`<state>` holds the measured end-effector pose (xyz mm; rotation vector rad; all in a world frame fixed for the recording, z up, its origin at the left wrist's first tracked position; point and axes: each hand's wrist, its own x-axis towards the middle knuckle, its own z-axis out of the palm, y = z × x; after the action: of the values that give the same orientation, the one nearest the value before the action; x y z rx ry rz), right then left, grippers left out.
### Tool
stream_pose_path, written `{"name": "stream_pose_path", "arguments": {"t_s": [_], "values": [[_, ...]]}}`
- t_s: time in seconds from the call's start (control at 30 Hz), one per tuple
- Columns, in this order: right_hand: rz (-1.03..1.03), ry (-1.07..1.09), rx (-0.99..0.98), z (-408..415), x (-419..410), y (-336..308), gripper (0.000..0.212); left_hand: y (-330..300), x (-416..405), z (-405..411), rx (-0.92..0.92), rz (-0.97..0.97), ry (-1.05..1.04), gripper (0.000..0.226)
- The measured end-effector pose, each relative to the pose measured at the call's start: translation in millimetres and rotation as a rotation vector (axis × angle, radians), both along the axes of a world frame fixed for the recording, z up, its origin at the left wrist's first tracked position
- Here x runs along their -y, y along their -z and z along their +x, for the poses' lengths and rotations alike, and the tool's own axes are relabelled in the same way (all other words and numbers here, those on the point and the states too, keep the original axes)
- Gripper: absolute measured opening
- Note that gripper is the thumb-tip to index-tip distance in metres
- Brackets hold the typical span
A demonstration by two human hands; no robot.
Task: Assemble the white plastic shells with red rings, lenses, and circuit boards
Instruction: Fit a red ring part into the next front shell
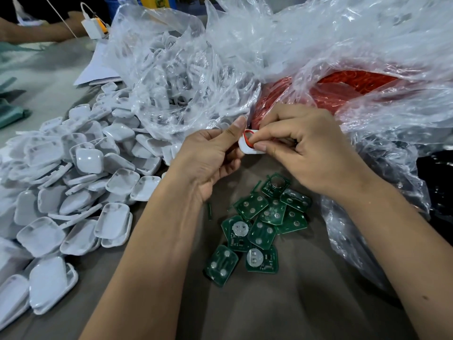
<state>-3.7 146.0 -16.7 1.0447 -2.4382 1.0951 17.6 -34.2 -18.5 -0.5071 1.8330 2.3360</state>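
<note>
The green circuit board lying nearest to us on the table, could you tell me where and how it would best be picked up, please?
Probably by its two long edges, coming from above. The nearest circuit board lies flat on the table, its left and near sides free, so a thumb and fingers can pinch across its width. Its upper right corner sits close to a neighbouring board, so approach from the lower left.

The shells (61,192) are white plastic, smooth with a soft gloss. The bags (294,45) are thin clear film, crinkled and shiny. The boards (259,224) are glossy green with dull silvery metal pads. The ring (245,138) looks like thin red rubber. The bench (269,315) has a matt grey-brown cloth-like cover.
</note>
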Motion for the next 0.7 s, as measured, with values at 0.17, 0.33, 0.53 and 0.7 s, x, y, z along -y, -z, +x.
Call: {"name": "stream_pose_path", "arguments": {"t_s": [0.17,0.33,0.53,0.7], "values": [[-0.008,0.045,-0.027,0,1,2,0.012,0,-1,1,-0.060,-0.037,0.026,0.046],[-0.050,0.119,-0.036,-2,-1,2,0.011,-4,3,1,-0.086,0.168,0.086,0.032],[-0.043,0.145,-0.046,-1,0,3,0.010,1,-2,4,-0.129,0.196,0.056,0.021],[-0.037,0.187,-0.050,-1,2,6,0.012,6,-4,2,-0.126,0.065,0.039,0.025]]}}
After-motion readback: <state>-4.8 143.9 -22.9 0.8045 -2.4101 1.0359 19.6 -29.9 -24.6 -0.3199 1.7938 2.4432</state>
